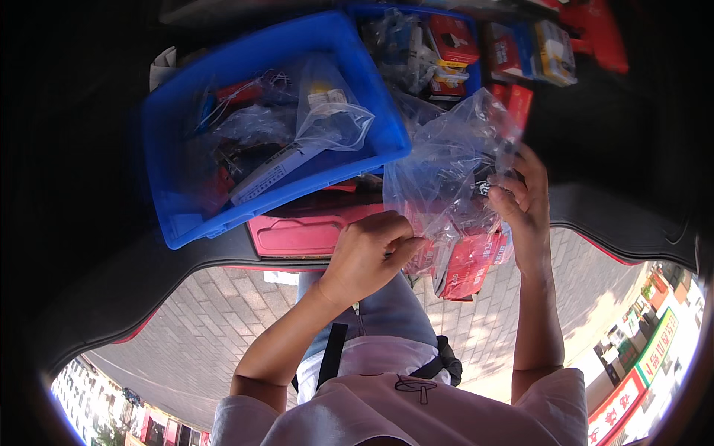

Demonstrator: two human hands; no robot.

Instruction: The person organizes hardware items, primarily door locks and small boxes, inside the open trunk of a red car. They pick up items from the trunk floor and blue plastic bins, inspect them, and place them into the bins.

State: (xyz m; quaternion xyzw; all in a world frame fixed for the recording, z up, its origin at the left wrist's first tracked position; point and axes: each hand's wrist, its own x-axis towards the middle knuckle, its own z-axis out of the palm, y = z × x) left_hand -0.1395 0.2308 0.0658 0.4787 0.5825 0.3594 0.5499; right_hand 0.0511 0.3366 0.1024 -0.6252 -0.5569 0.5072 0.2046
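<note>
The clear bag (435,167) runs lengthwise toward the body between left hand (374,249) and right hand (526,199), both grips pinching it, red box (467,266) at its near end

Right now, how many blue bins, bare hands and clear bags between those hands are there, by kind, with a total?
Blue bins: 2
Bare hands: 2
Clear bag between the hands: 1
Total: 5
</note>
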